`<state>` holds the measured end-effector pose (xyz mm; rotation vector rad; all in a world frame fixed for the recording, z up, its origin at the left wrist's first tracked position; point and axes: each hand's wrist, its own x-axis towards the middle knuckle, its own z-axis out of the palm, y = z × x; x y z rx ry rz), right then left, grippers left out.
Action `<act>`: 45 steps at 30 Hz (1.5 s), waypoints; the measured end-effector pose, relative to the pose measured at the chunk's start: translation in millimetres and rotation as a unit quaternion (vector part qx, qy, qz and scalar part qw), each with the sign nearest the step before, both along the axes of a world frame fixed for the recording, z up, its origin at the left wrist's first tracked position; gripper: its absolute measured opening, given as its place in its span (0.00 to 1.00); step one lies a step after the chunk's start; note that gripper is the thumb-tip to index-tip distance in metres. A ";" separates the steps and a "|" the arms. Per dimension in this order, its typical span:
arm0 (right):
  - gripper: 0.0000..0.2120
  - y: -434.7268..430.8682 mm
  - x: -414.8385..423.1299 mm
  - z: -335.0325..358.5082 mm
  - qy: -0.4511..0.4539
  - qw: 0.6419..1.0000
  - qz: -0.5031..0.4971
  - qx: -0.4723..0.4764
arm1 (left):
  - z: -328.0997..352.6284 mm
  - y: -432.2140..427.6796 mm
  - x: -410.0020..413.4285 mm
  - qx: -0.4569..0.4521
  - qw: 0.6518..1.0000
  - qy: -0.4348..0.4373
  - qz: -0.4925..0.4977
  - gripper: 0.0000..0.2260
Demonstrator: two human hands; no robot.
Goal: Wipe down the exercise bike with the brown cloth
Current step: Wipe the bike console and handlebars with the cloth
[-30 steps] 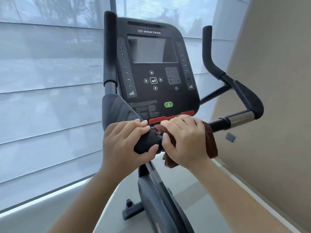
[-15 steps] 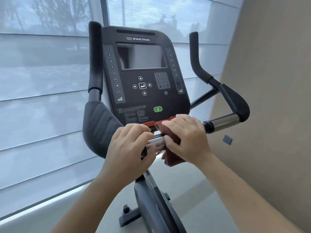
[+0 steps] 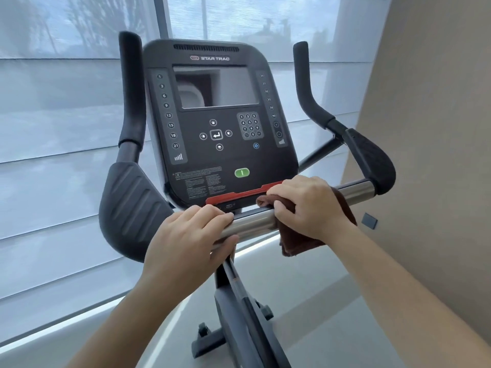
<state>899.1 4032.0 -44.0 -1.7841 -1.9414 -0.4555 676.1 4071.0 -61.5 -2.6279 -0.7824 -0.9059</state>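
Note:
The exercise bike stands in front of me, its black console [image 3: 218, 120] facing me above a shiny metal handlebar [image 3: 252, 224]. My right hand [image 3: 308, 205] grips the brown cloth [image 3: 295, 243], which is wrapped round the bar right of centre and hangs below it. My left hand [image 3: 191, 240] is closed over the same bar at the middle, just left of the cloth, above the bike's stem [image 3: 239, 309]. Bare metal shows between the two hands and again right of the cloth.
Black padded elbow rests sit at the left [image 3: 130, 208] and right [image 3: 372, 163] ends of the bar, with upright grips [image 3: 131, 88] beyond them. A window with pale blinds [image 3: 53, 155] is behind; a beige wall [image 3: 430, 155] stands close on the right.
My right hand has slid the cloth to the right along the bar, uncovering bare metal between the hands. My left hand has stayed at the bar's middle. The view has shifted.

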 end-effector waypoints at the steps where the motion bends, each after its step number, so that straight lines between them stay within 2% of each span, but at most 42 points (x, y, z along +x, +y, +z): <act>1: 0.19 1.7 -1.1 2.0 0.010 1.000 -0.001 -0.013 | 0.8 -1.6 2.6 -0.004 1.000 -0.002 0.002 0.13; 4: 0.18 2.3 -1.7 7.7 0.040 0.999 0.011 -0.001 | 3.4 -6.1 16.2 -0.011 1.000 -0.015 0.003 0.09; 6: 0.19 -0.2 1.3 4.0 0.003 0.999 0.004 0.033 | 5.3 -9.1 27.5 -0.021 1.000 -0.020 0.002 0.08; 10: 0.26 -8.3 1.5 -11.2 -0.023 0.999 -0.034 0.018 | 5.9 -15.2 49.9 -0.049 0.998 -0.041 -0.009 0.08; 14: 0.19 -7.1 18.7 -16.9 -0.051 0.996 -0.006 0.072 | 1.5 -16.1 54.9 -0.055 0.997 -0.057 -0.002 0.09; 20: 0.18 -16.6 60.4 -14.9 0.059 0.981 -0.081 0.164 | 0.2 -16.7 56.9 -0.067 0.995 -0.081 -0.002 0.09; 23: 0.14 -4.9 10.7 -27.8 0.048 0.981 -0.028 0.187 | 0.2 -15.3 58.6 -0.065 0.994 -0.086 -0.004 0.07; 25: 0.15 -0.4 -8.3 -33.8 0.034 0.979 0.014 0.198 | -0.6 -14.8 57.8 -0.057 0.994 -0.093 -0.007 0.11; 27: 0.15 -0.2 3.6 -32.9 0.002 0.978 0.035 0.207 | -1.6 -15.3 56.2 -0.058 0.994 -0.094 -0.009 0.13; 29: 0.14 -2.3 25.2 -31.1 -0.026 0.975 0.019 0.220 | -1.8 -16.8 55.7 -0.063 0.994 -0.094 -0.005 0.11; 31: 0.13 -4.0 34.4 -29.6 -0.008 0.973 -0.009 0.231 | -2.2 -16.7 55.9 -0.073 0.992 -0.099 -0.002 0.07; 34: 0.12 0.2 4.5 -32.8 0.058 0.966 -0.029 0.249 | -0.6 -15.6 56.6 -0.081 0.991 -0.104 -0.011 0.06; 36: 0.13 4.1 -20.3 -37.6 0.081 0.962 -0.003 0.261 | 0.7 -15.9 56.4 -0.079 0.991 -0.109 -0.014 0.10; 39: 0.14 3.0 -9.0 -35.7 0.027 0.968 0.045 0.244 | 0.6 -17.2 55.3 -0.081 0.990 -0.112 -0.011 0.09; 42: 0.13 -3.0 33.9 -30.4 -0.047 0.972 0.001 0.232 | -0.8 -17.9 53.3 -0.095 0.990 -0.101 -0.005 0.08; 45: 0.15 -8.9 68.9 -30.7 -0.018 0.974 -0.026 0.226 | -0.6 -19.4 53.7 -0.106 0.990 -0.091 0.003 0.11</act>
